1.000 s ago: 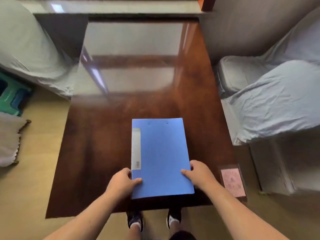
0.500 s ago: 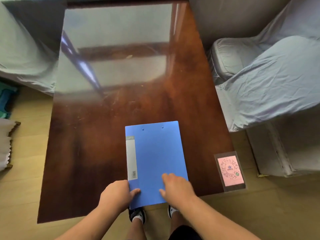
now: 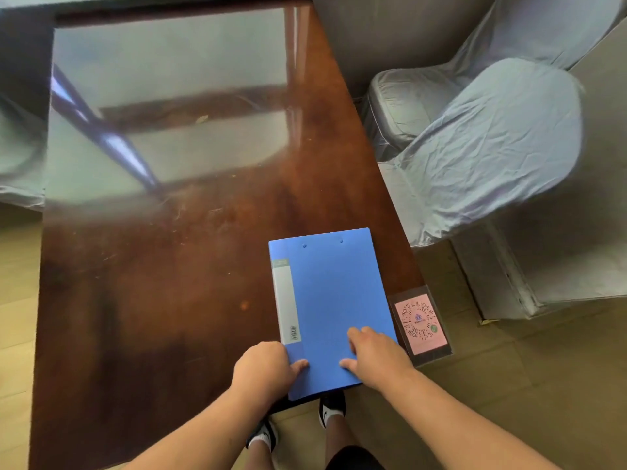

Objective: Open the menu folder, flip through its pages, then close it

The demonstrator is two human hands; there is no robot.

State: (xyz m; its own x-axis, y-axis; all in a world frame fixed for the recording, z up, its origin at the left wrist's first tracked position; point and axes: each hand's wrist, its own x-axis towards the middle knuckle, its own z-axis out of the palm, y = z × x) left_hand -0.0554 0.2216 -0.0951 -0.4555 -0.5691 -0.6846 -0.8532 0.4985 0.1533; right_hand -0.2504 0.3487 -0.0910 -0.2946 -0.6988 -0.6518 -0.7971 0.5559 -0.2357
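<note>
The blue menu folder [image 3: 330,300] lies closed and flat on the dark wooden table [image 3: 163,300], its near end sticking out over the table's front edge. A grey label strip runs along its left spine. My left hand [image 3: 263,371] grips the folder's near left corner, thumb on the cover. My right hand [image 3: 376,359] rests on the near right part of the cover with fingers spread, thumb pressing down.
A pink QR-code card in a clear sleeve [image 3: 420,323] lies on the table's front right corner beside the folder. Chairs draped in grey-white covers [image 3: 485,144] stand to the right. My feet in black shoes [image 3: 330,407] show below the table edge.
The view has shifted left, so the folder now sits further right in frame. My right hand slid from the folder's right edge onto the cover. The folder stays closed.
</note>
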